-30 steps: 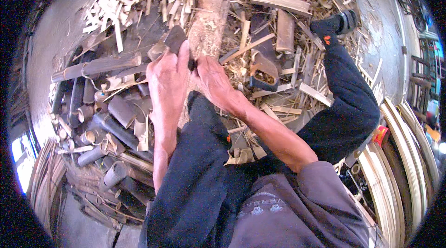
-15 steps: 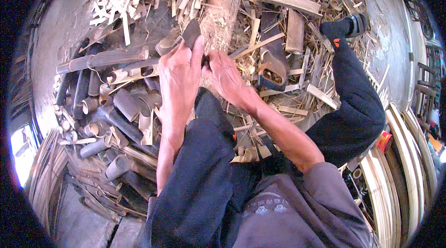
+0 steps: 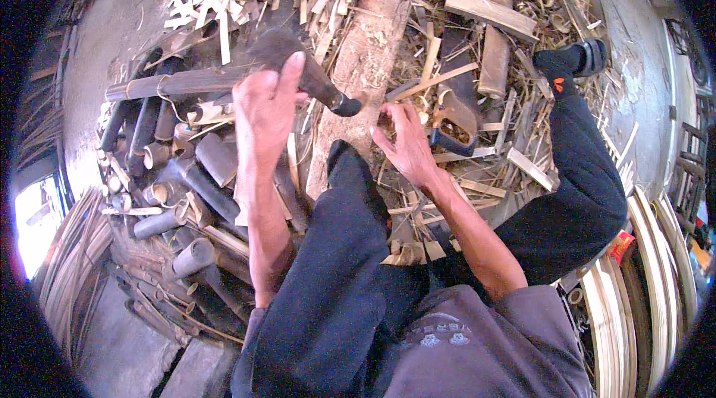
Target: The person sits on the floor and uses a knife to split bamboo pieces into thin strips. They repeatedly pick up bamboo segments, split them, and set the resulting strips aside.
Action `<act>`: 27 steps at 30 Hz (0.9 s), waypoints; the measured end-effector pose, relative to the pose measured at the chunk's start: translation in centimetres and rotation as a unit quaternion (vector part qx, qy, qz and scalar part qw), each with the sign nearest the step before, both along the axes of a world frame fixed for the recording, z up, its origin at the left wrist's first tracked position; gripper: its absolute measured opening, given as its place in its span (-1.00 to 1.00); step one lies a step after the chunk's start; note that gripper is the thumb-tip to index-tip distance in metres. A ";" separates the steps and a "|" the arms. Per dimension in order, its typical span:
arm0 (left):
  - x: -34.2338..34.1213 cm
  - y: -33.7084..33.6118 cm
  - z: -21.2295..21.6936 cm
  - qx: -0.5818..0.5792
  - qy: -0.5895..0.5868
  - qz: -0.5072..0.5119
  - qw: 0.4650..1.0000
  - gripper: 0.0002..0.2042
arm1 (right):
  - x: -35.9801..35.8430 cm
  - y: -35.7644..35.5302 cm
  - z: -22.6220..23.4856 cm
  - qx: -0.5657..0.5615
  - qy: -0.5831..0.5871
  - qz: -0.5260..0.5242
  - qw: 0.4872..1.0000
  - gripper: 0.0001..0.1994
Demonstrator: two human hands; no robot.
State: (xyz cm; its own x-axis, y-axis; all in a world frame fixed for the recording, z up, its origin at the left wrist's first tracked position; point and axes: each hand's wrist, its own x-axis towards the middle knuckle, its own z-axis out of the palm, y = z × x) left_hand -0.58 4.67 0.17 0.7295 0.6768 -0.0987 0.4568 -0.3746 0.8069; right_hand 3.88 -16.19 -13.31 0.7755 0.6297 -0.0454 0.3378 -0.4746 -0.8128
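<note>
Faces a long, pale wooden block (image 3: 373, 40), flanked on the right by a handsaw (image 3: 456, 103), with a blurred dark tool (image 3: 321, 86) slanting over its left edge, overlapped by the left hand (image 3: 261, 111) in indeterminable grip, and the right hand (image 3: 410, 146) empty, fingers parted, near the opposite edge.

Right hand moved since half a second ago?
Yes, rightward: against the plank, the right hand has gone from over it to mostly past its right edge, nearer the saw.
</note>
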 end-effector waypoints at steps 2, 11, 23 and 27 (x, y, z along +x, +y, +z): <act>-1.8 0.7 0.9 -0.136 -0.123 0.050 0.982 -0.63 | -0.4 0.9 2.3 0.011 -0.024 0.022 0.999 -0.43; -4.9 1.1 0.6 -0.280 -0.296 0.011 0.913 -0.70 | 0.6 0.5 3.4 -0.041 -0.197 -0.005 0.980 -0.41; -2.5 -6.4 -5.5 -0.241 -0.119 -0.101 0.958 -0.57 | -0.9 1.5 6.8 0.088 -0.007 0.041 0.995 -0.52; -2.6 -5.1 -4.4 -0.181 -0.099 0.031 0.978 -0.78 | 1.0 0.6 7.9 0.047 0.022 0.060 0.997 -0.60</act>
